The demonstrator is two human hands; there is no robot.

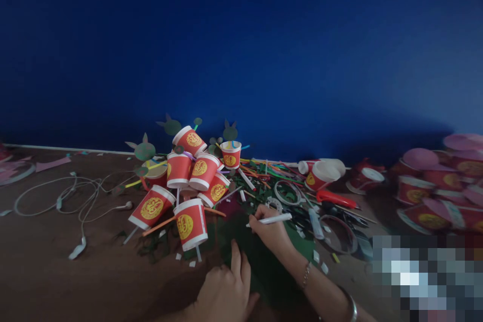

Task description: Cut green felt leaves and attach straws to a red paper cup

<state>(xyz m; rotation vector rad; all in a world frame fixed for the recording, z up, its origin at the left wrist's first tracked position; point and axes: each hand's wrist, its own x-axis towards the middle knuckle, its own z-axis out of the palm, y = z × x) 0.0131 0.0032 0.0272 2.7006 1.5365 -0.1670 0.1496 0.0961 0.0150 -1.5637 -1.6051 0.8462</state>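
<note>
A white marker (277, 218) is held between the fingers of my right hand (270, 231), its tip over a dark green sheet (264, 276). My left hand (225, 289) rests on the sheet's left part, fingers stretched out, holding nothing. Just beyond my left hand, a red paper cup (190, 225) with a yellow print leans with a straw under it. Behind it, several more red cups (204, 171) are heaped up. Green paper animal heads (144, 150) stick out of some cups. A small white roll (274, 204) lies behind my right hand.
Colored straws (260, 170) and paper scraps spread behind the sheet. To the right are a red-handled tool (335, 198), clear tape rings (341, 234) and pink-topped cups (445, 176). White earphones (77, 249) lie left. A blue wall (241, 50) stands behind.
</note>
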